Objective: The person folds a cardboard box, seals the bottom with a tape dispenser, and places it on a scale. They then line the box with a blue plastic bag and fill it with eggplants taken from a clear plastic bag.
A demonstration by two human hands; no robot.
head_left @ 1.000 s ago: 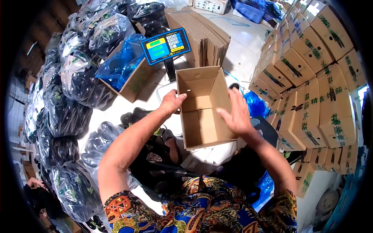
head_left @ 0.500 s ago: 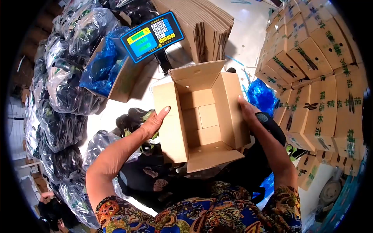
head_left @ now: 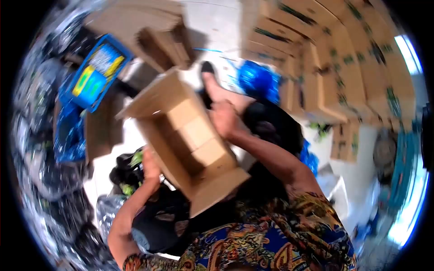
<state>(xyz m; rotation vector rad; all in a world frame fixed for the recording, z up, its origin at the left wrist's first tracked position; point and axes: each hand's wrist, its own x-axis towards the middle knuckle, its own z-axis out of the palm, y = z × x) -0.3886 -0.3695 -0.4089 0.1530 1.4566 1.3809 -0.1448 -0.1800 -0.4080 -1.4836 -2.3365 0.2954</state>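
An open cardboard box [head_left: 192, 128] is held tilted over my lap, its inside bare. My left hand [head_left: 151, 165] presses on its left outer side, fingers partly hidden and blurred. Against the right outer side is my right hand [head_left: 224, 118], fingers bent at the upper part of that wall. The far and near end flaps stick out, while the long side flaps are not visible from above. Dark eggplants with green stems [head_left: 129, 169] lie on the floor just beyond my left hand.
At the upper left stands a blue-framed scale display [head_left: 99, 72], beside a carton lined with blue plastic [head_left: 70, 128]. Flattened cardboard [head_left: 135, 20] leans behind. Bagged eggplants [head_left: 49, 171] fill the left; stacked printed cartons [head_left: 339, 67] rise at right. A blue plastic bag [head_left: 260, 81] lies near my foot.
The view has swung to the right and blurred. The box has tilted and turned, and its long side flaps have gone from sight. My right hand has shifted along the right wall.
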